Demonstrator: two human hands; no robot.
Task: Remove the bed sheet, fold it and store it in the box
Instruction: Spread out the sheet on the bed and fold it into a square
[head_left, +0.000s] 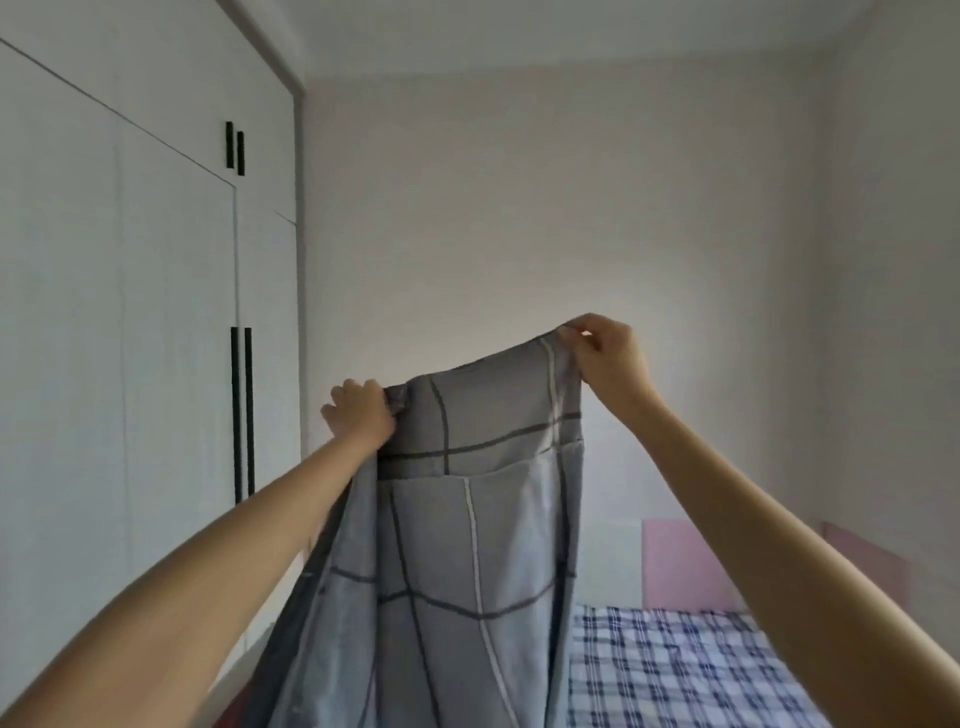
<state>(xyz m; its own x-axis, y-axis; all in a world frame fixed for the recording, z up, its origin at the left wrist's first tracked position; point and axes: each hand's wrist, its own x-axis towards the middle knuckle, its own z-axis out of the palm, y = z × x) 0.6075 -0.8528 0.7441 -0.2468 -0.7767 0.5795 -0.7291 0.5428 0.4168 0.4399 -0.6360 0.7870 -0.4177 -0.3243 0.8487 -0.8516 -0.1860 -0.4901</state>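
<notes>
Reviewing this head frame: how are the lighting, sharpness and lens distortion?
Head view: dim, even, soft light without glare; wide-angle stretch enlarges the forearms near the bottom corners; mild softness overall, yet the grey checked bed sheet, the left hand and the right hand gripping it are readable.

**A bedroom in a home**

A tall white built-in wardrobe (156, 312) with long black handles (242, 415) fills the left side up to the ceiling. At lower right lies a bed (675, 670) covered in blue-and-white check cloth. Behind it, a pink headboard (685, 564) stands against a plain pale wall (519, 208). A grey bed sheet (467, 545) with crossing lines hangs in front.
</notes>
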